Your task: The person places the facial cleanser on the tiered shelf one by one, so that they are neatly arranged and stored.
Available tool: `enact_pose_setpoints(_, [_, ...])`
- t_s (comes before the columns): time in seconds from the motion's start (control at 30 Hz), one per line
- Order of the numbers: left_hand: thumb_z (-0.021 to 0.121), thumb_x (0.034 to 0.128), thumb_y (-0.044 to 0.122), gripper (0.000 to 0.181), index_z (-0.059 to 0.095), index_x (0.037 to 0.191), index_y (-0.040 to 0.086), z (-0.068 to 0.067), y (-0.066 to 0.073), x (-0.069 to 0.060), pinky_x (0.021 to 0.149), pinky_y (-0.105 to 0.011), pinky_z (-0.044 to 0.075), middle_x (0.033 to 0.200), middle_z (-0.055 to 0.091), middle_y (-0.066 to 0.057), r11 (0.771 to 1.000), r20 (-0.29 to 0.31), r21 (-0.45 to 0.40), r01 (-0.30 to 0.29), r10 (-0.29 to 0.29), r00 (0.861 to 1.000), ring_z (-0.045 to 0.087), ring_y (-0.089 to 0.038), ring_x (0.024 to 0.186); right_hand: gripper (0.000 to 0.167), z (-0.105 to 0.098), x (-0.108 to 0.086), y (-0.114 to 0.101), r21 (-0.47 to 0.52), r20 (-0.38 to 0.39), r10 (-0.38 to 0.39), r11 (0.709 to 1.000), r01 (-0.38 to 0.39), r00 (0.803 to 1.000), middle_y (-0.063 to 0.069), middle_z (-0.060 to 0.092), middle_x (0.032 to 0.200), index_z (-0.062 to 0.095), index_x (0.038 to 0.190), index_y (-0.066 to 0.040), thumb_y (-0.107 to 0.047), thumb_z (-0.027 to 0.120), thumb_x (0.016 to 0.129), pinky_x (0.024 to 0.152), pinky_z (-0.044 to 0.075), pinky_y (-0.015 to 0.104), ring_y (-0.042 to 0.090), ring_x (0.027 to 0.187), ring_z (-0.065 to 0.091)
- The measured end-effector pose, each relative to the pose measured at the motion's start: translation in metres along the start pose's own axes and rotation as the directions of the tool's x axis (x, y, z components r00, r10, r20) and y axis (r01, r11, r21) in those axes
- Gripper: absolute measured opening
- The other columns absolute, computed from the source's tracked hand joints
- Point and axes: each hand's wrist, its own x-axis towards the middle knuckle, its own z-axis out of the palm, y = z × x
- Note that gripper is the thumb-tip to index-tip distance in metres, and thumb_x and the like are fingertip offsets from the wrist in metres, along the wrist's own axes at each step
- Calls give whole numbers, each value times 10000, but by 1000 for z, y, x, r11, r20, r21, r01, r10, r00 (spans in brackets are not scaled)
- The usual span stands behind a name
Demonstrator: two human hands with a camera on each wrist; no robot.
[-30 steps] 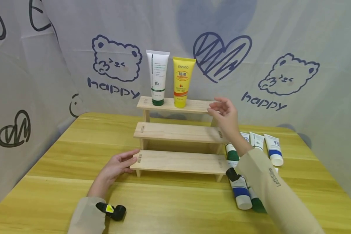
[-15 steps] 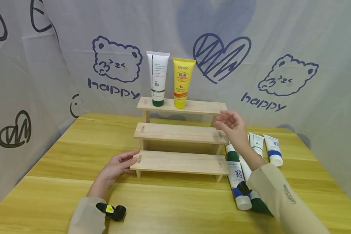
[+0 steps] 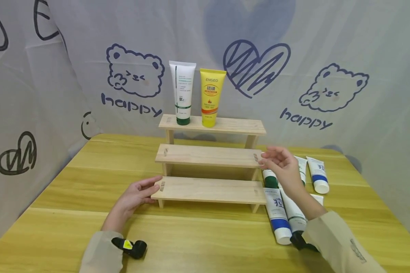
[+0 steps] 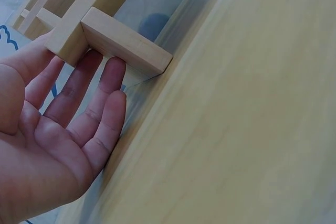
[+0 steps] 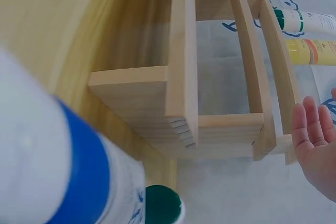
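A three-step wooden display rack [image 3: 208, 155] stands on the table. My left hand [image 3: 136, 193] holds the left end of its lowest step; in the left wrist view the thumb lies at the board and the fingers [image 4: 113, 74] touch its end and support. Beside the right end of the middle step is my right hand [image 3: 283, 168], its fingers loosely bent around nothing. Upright on the top step, caps down, are a white tube with a green cap [image 3: 183, 93] and a yellow tube [image 3: 212, 96]. Some tubes to the right are partly hidden by my right hand and forearm.
Several squeeze tubes lie right of the rack, among them a white-and-blue tube [image 3: 278, 216] close to the lowest step and another blue-banded tube [image 3: 317, 174] farther back. A printed cloth [image 3: 198, 30] hangs behind the wood-grain table [image 3: 191, 242].
My right hand has moved down and to the right, from the top step's right end to beside the middle step. My left hand and the two standing tubes stay in place.
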Motion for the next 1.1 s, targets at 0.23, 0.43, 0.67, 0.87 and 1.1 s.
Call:
enact_pose_setpoints(0.23, [593, 873, 219, 557, 381, 1338, -4, 0, 1, -1, 761, -327, 467, 1368, 300, -203, 1000, 8, -4, 1, -1, 1000, 468, -201, 1024, 241, -11, -17, 3, -21, -3, 37, 999, -37, 999, 53, 609, 892, 542, 1066, -55, 65, 534, 857, 640, 508, 264, 152, 753, 613])
enact_pose_setpoints(0.43, [591, 874, 217, 555, 380, 1338, -2, -1, 1, -2, 760, -326, 469, 1370, 294, -205, 1000, 9, -3, 0, 0, 1000, 459, -207, 1033, 287, -21, -29, 5, 17, 27, 23, 1000, -24, 999, 66, 613, 885, 550, 1056, -76, 112, 523, 842, 630, 508, 256, 141, 741, 611])
enact_pose_setpoints(0.67, [589, 876, 225, 554, 382, 1338, -1, 0, 0, -1, 761, -320, 469, 1368, 296, -205, 1000, 9, 0, 1, -1, 1000, 469, -191, 1016, 266, -43, -42, 19, -52, 67, -10, 999, 13, 998, 111, 600, 934, 532, 1101, -22, 48, 561, 846, 645, 504, 249, 131, 780, 612])
enact_pose_setpoints(0.87, [591, 875, 223, 555, 383, 1337, -2, 0, 0, -1, 756, -314, 469, 1360, 313, -204, 1000, 2, -2, 7, -7, 1000, 484, -173, 992, 249, -50, -52, 17, -139, 34, 7, 990, -2, 999, 177, 578, 928, 510, 1101, 48, 48, 547, 854, 640, 503, 241, 131, 779, 610])
enact_pose_setpoints(1.1, [594, 873, 223, 557, 384, 1337, -2, 1, 1, -1, 748, -307, 471, 1351, 325, -201, 1000, -3, -1, 10, -10, 1000, 492, -161, 975, 390, -83, -60, 55, -210, 40, -30, 977, 38, 999, 196, 573, 949, 488, 1119, 69, -207, 596, 866, 631, 506, 270, 146, 817, 606])
